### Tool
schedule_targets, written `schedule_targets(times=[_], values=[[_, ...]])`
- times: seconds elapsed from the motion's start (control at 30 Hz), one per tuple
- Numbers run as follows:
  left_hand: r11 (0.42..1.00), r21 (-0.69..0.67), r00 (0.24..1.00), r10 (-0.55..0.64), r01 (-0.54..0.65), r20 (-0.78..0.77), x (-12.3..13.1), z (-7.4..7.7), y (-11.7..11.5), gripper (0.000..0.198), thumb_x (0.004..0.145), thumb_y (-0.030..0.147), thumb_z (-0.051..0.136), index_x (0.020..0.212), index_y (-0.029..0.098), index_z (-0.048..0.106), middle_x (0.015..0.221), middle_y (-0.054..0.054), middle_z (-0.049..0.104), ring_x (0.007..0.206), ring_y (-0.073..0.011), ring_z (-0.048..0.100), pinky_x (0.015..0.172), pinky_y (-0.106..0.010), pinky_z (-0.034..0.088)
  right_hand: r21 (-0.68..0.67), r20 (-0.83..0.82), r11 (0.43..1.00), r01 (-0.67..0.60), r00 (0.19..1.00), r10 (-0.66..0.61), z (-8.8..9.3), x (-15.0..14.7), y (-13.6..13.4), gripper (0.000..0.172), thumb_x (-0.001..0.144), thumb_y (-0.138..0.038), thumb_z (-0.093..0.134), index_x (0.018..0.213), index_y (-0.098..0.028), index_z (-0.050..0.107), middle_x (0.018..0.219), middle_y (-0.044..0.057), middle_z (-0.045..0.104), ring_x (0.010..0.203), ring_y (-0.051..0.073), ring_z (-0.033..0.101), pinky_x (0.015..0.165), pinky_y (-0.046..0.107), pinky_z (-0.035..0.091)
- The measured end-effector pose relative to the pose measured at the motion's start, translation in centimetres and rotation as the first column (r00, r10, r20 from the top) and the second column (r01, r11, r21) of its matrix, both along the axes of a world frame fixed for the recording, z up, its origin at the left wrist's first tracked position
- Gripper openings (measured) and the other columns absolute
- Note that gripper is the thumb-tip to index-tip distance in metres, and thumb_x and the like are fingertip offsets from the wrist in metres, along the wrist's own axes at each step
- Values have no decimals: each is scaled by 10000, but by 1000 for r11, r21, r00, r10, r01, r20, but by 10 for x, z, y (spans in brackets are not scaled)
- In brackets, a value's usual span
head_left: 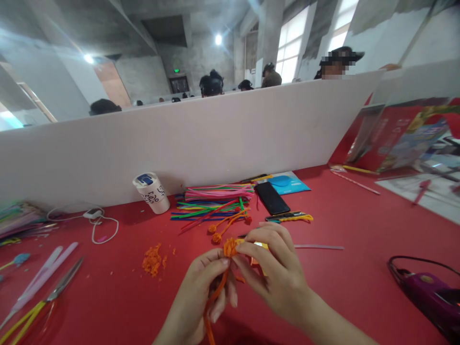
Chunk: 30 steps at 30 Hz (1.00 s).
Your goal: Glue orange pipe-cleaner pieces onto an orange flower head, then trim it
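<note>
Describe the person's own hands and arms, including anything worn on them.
The left hand and right hand are ungloved, five-fingered human hands, with no ring, watch or bracelet visible. The right forearm shows no sleeve as far as the picture reaches; little of the left forearm shows, also uncovered.

Beyond the grip, to its left, a white cup (153,195) with dark writing, standing near the white partition (215,136). Farther to the left, a corded white block (92,213). Beyond the grip, to its right, a black phone (272,198), lying flat, and close to it a blue packet (293,183). Behind the partition, several persons (211,85) in dark headwear; higher, a lit lamp (218,39).
</note>
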<state>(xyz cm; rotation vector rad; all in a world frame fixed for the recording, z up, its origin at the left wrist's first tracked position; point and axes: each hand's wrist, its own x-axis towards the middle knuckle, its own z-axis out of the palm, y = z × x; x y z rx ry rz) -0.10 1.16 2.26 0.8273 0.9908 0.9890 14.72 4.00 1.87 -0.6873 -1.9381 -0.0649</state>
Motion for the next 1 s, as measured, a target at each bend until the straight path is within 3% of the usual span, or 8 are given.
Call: schedule_targets(times=[0.17,0.5,1.0], values=[[1000,-9,1000,-6,6,-10,-1,0,-1,180,843,247,438,736,140,536,390,22,553,223,-3,238,273,-144,92,-35,-5,999,-11,1000,11,0,1,1,210,789,-47,573,956,-174,585,878,59,577,847,190,471,789,392,419],[1000,-29,999,-3,2,-48,2,-2,1,167,822,242,444,753,135,551,392,10,573,209,-6,260,263,-141,91,-159,-42,986,-41,999,35,5,1,1,160,820,-52,533,864,-188,606,856,40,584,832,174,483,755,341,423],[1000,-21,999,9,-10,-39,3,0,-2,174,833,248,442,767,134,555,390,17,564,218,-8,250,269,-143,96,-147,-69,989,-33,997,23,6,4,-1,190,809,-65,539,941,-188,598,880,45,566,857,179,504,767,341,420]])
